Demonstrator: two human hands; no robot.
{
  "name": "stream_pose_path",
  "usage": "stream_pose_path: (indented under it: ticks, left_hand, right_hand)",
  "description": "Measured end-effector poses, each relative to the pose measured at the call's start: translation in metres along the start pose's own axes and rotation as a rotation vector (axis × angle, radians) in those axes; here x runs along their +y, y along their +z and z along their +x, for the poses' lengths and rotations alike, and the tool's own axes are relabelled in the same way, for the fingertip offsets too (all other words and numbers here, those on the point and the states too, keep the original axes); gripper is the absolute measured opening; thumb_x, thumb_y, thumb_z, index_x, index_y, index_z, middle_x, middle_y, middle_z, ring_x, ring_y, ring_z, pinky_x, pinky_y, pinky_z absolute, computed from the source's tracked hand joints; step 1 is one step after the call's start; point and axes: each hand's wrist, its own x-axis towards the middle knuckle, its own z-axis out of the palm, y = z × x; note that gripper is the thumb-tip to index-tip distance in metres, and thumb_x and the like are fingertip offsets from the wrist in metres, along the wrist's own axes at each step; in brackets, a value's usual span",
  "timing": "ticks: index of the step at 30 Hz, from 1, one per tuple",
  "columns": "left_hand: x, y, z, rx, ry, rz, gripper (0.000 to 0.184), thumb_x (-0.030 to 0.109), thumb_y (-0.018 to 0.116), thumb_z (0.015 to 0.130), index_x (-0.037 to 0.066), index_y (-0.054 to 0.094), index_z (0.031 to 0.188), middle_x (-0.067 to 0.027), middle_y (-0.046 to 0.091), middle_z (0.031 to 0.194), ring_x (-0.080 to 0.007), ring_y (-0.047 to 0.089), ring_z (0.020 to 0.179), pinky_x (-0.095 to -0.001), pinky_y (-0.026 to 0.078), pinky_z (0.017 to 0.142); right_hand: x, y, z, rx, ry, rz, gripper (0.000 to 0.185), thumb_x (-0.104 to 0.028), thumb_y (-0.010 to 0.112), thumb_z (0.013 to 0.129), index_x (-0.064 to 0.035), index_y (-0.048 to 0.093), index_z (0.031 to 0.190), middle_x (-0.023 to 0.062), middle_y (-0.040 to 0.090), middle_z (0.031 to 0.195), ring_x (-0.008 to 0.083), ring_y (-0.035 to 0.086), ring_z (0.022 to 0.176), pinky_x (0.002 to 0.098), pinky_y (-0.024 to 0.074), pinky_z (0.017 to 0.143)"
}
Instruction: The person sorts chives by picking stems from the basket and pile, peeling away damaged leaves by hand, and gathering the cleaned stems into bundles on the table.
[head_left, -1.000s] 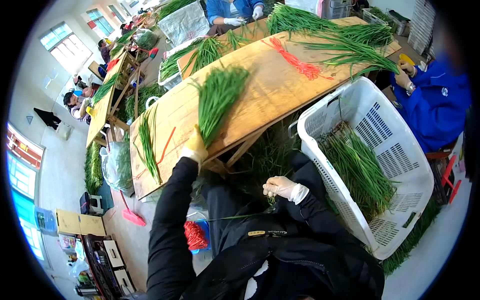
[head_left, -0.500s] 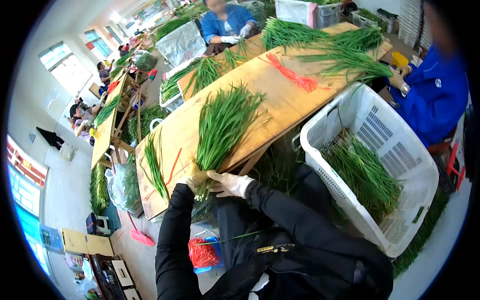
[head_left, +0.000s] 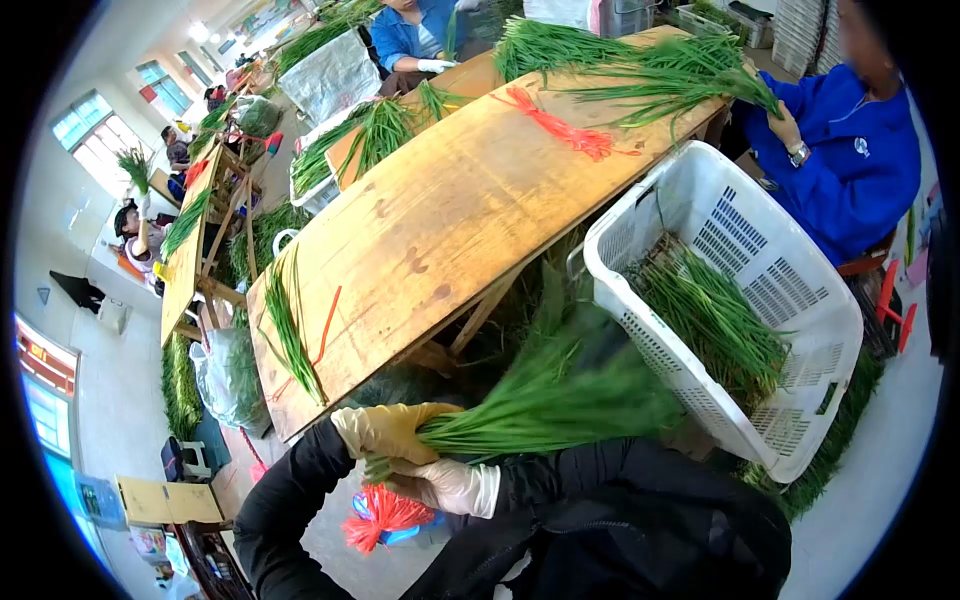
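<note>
A thick bunch of green chives [head_left: 540, 405] lies sideways over my lap, its leaves fanned out to the right and blurred by motion. My left hand [head_left: 390, 430], in a yellowish glove, is wrapped round the bunch near its cut ends. Just below, my right hand [head_left: 445, 485], in a pale glove, is closed at the stem ends; its fingertips are partly hidden. On the table's near left end lie a smaller bunch of chives [head_left: 287, 325] and a red tie strip [head_left: 328, 322].
The wooden table [head_left: 400, 260] runs ahead, with red ties [head_left: 560, 125] and more chives [head_left: 650, 80] farther along. A white crate [head_left: 720, 300] holding chives stands right. A bundle of red strips [head_left: 385, 515] is below my hands. Co-workers [head_left: 830, 150] sit nearby.
The large bunch has come off the table towards my body and turned from pointing away to pointing right. Both hands moved with it. The co-worker at right has raised a bunch.
</note>
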Motion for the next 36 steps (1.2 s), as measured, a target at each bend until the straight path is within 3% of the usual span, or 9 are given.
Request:
stream_pose_path:
  ticks: [4, 12, 15, 20, 26, 28, 32, 35, 36]
  left_hand:
    - [0.047, 0.001, -0.021, 0.072, 0.110, 0.112, 0.073, 0.004, 0.063, 0.067, 0.004, 0.028, 0.132, -0.0054, 0.050, 0.112, -0.0096, 0.046, 0.100, -0.0239, 0.037, 0.089]
    - [0.107, -0.023, -0.047, 0.850, 0.669, -0.046, 0.066, -0.001, 0.067, 0.067, 0.004, 0.037, 0.125, -0.0018, 0.054, 0.105, -0.0107, 0.050, 0.096, -0.0252, 0.042, 0.084]
    - [0.093, -0.022, -0.012, 0.564, 0.584, -0.765, 0.033, 0.003, 0.063, 0.075, 0.002, 0.049, 0.105, -0.0095, 0.058, 0.089, -0.0197, 0.061, 0.069, -0.0300, 0.052, 0.057]
    - [0.033, -0.014, 0.084, 0.125, 0.547, -1.071, 0.031, 0.017, 0.058, 0.082, -0.007, 0.052, 0.100, -0.0201, 0.061, 0.080, -0.0298, 0.062, 0.063, -0.0373, 0.053, 0.057]
    - [0.002, 0.005, 0.140, 0.427, 0.461, -1.186, 0.019, 0.008, 0.057, 0.080, -0.007, 0.056, 0.092, -0.0138, 0.061, 0.080, -0.0242, 0.061, 0.067, -0.0340, 0.052, 0.059]
    - [0.004, 0.010, 0.139, 0.598, 0.444, -1.130, 0.016, 0.006, 0.058, 0.079, -0.006, 0.057, 0.089, -0.0126, 0.062, 0.081, -0.0222, 0.061, 0.066, -0.0313, 0.051, 0.059]
    - [-0.007, 0.017, 0.160, 0.800, 0.500, -0.960, 0.025, -0.003, 0.065, 0.070, -0.002, 0.055, 0.093, -0.0084, 0.060, 0.079, -0.0169, 0.060, 0.066, -0.0271, 0.050, 0.059]
    - [-0.017, 0.019, 0.200, 1.078, 0.637, -0.275, 0.033, 0.001, 0.060, 0.071, 0.000, 0.050, 0.102, -0.0108, 0.059, 0.086, -0.0215, 0.059, 0.075, -0.0304, 0.048, 0.063]
    - [-0.029, 0.020, 0.220, 1.238, 0.655, 0.134, 0.035, 0.005, 0.060, 0.071, 0.000, 0.048, 0.103, -0.0108, 0.058, 0.087, -0.0227, 0.058, 0.076, -0.0318, 0.047, 0.064]
  right_hand:
    - [-0.041, 0.029, -0.009, -0.078, -0.008, -0.552, 0.030, -0.016, 0.059, 0.081, -0.0029, 0.053, 0.108, 0.0060, 0.060, 0.094, 0.0121, 0.058, 0.083, 0.0241, 0.0478, 0.073]
    - [-0.162, 0.106, -0.008, -0.004, -0.117, -1.354, 0.027, -0.017, 0.058, 0.082, -0.0022, 0.055, 0.103, 0.0056, 0.061, 0.089, 0.0109, 0.058, 0.078, 0.0227, 0.0479, 0.066]
    - [-0.199, 0.062, -0.008, -0.014, -0.026, -1.238, 0.025, -0.025, 0.054, 0.084, -0.0029, 0.059, 0.094, 0.0035, 0.063, 0.076, 0.0096, 0.056, 0.059, 0.0200, 0.0427, 0.051]
    - [-0.219, -0.040, -0.032, 0.202, 0.270, -1.232, 0.038, -0.043, 0.047, 0.086, -0.0081, 0.061, 0.085, 0.0013, 0.059, 0.061, 0.0081, 0.051, 0.046, 0.0190, 0.0345, 0.039]
    - [-0.221, -0.045, -0.055, 0.280, 0.446, -1.567, 0.054, -0.056, 0.046, 0.081, -0.0053, 0.059, 0.071, 0.0030, 0.056, 0.055, 0.0108, 0.050, 0.041, 0.0215, 0.0389, 0.038]
    - [-0.233, -0.048, -0.067, 0.537, 0.456, -1.646, 0.057, -0.057, 0.046, 0.081, -0.0023, 0.060, 0.072, 0.0052, 0.057, 0.055, 0.0118, 0.052, 0.044, 0.0234, 0.0408, 0.040]
    - [-0.247, -0.081, -0.079, 0.602, -0.334, -1.556, 0.077, -0.046, 0.062, 0.076, 0.0003, 0.031, 0.129, 0.0121, 0.050, 0.114, 0.0185, 0.049, 0.102, 0.0272, 0.0402, 0.084]
    - [-0.206, -0.047, -0.059, 0.319, -0.532, -1.247, 0.093, -0.039, 0.073, 0.067, 0.0002, 0.020, 0.132, 0.0143, 0.033, 0.130, 0.0215, 0.028, 0.121, 0.0303, 0.0225, 0.100]
    - [-0.199, -0.063, -0.043, 0.419, -0.754, -1.298, 0.082, -0.030, 0.076, 0.066, -0.0006, 0.031, 0.127, 0.0129, 0.043, 0.121, 0.0205, 0.039, 0.112, 0.0298, 0.0310, 0.095]
